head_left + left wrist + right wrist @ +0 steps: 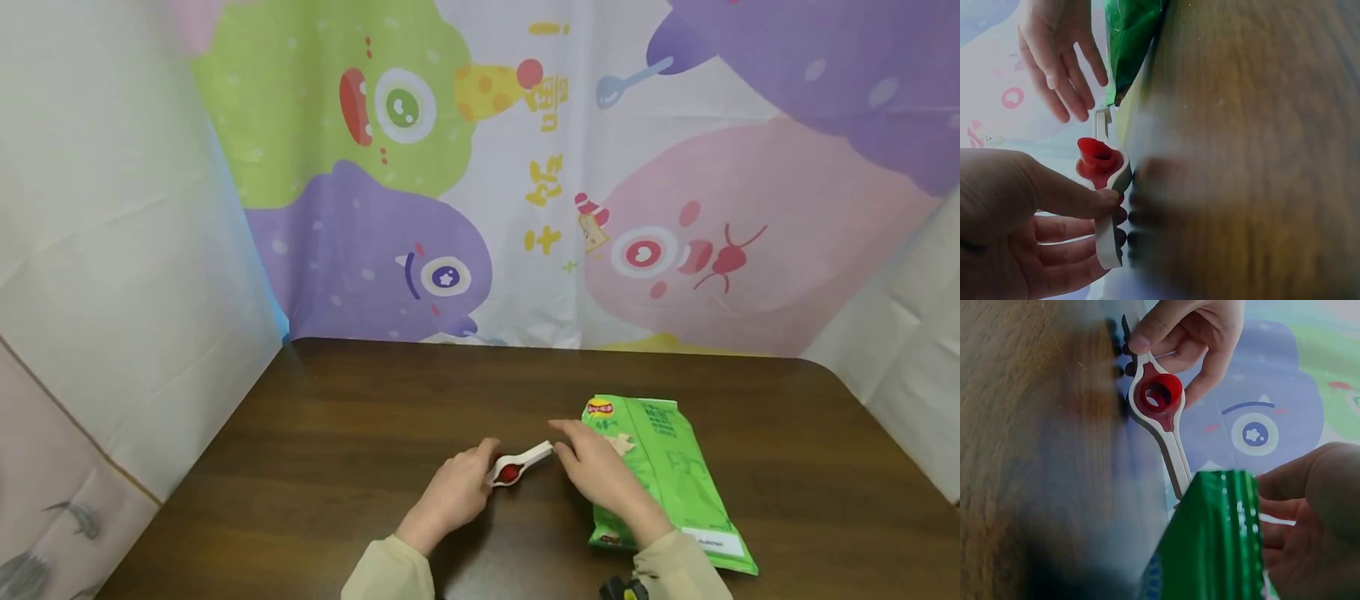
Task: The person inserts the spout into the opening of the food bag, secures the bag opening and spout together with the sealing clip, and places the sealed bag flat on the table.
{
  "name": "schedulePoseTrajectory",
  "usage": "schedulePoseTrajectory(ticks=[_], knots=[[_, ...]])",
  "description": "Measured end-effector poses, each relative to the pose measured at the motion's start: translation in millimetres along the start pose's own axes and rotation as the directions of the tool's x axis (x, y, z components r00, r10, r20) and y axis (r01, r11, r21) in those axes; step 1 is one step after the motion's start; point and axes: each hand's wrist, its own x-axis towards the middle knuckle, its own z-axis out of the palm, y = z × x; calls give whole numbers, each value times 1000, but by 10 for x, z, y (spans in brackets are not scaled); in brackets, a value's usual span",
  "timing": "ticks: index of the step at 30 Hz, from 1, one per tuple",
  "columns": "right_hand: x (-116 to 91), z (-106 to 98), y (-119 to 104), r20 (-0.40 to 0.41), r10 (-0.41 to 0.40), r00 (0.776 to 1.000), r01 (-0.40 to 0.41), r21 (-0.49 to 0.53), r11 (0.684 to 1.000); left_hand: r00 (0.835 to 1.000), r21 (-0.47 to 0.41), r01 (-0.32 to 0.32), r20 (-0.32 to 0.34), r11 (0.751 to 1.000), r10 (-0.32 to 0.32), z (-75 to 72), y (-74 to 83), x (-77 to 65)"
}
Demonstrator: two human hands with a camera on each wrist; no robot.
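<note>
My left hand holds a white bag clip with a red pouring spout. In the left wrist view, the thumb and fingers pinch one arm of the clip. The clip's other arm points toward my right hand, whose fingers are loosely extended. That hand reaches over the left edge of a green chip bag lying flat on the table. In the right wrist view, the bag's crimped end stands in front of the right thumb and overlaps the clip's far tip. The spout's round opening shows there.
Beneath everything is a dark wood-grain table. A cartoon-printed curtain hangs along its far edge, with pale cloth walls at the left and right. A black and yellow item shows at the right sleeve.
</note>
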Motion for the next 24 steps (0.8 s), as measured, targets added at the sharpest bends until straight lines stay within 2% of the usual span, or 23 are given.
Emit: schedulePoseTrajectory(ticks=[9,13,16,21,24], knots=[[-3,14,8,-39,20,999,-20,0,1000,1000,-2,-3,-30,1000,3,-55,-28,11],[13,12,9,-37,52,998,-51,28,998,999,-48,19,-28,999,-20,-96,-24,24],[14,9,10,-34,71,997,-69,61,996,999,-71,10,-39,997,-13,-99,-19,36],[9,3,0,-37,79,996,-75,97,992,997,-82,-8,-73,997,2,-82,0,53],[6,-1,-13,-29,83,996,-79,124,989,998,-74,1,-69,997,-7,-84,15,59]])
